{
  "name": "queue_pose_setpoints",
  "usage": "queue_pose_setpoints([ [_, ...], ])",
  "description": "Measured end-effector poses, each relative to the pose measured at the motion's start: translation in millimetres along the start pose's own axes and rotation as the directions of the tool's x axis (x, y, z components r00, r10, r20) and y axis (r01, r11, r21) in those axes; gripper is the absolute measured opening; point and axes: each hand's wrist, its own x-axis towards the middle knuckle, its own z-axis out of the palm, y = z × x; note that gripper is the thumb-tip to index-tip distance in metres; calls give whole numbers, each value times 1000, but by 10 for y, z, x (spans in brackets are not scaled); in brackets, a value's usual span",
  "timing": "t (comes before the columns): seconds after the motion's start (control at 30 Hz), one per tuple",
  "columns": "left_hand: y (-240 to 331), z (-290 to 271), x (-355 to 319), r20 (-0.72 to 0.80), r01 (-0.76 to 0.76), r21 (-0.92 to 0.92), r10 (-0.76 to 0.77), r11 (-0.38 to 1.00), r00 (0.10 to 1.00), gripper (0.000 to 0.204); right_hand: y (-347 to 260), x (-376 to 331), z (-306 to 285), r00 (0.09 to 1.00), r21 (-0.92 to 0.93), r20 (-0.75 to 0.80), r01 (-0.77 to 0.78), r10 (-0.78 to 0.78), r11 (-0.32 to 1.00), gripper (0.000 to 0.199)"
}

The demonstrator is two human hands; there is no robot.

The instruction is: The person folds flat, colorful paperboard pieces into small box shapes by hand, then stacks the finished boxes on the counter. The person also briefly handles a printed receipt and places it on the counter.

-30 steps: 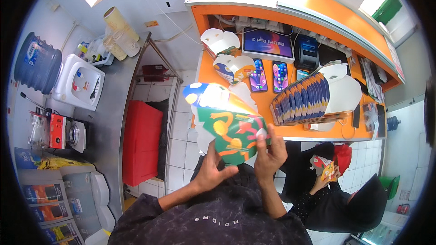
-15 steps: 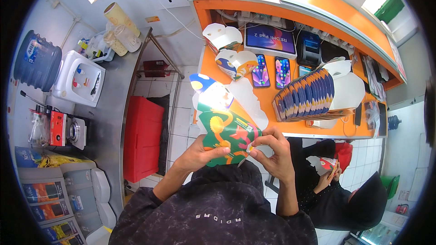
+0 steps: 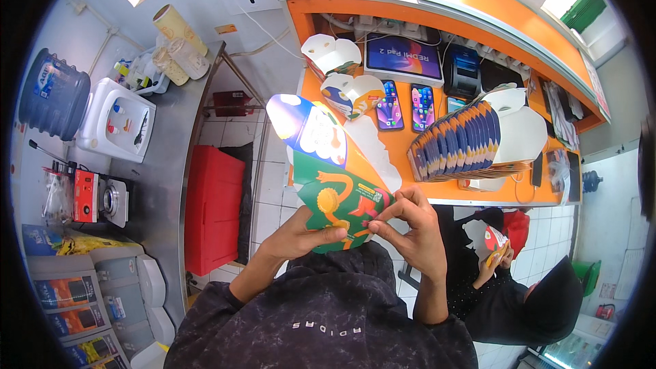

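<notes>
One carton [image 3: 333, 188] between left grip [image 3: 290, 238] and right [image 3: 417, 236]

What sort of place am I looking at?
Probably a takeaway food shop's work area: there's a green carton in hand, nested cartons on an orange counter, and a steel table at left.

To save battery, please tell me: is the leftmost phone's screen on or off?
On: the leftmost phone shows a lit, colourful display with small icons.
</notes>
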Motion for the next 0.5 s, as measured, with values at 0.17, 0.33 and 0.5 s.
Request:
queue_pose_setpoints([
  [0.17,-27,1,19,23,11,18,-12,1000,1000,56,-46,29,-24,998,89,10,-68,68,994,21],
  [0.33,-58,30,16,-4,46,-6,-46,999,999,59,-73,48,-13,996,-115,-58,65,-72,991,18],
  [0.5,-48,-22,27,12,90,-155,-89,984,996,57,-62,30,-17,999,-64,-34,31,-34,997,17],
])
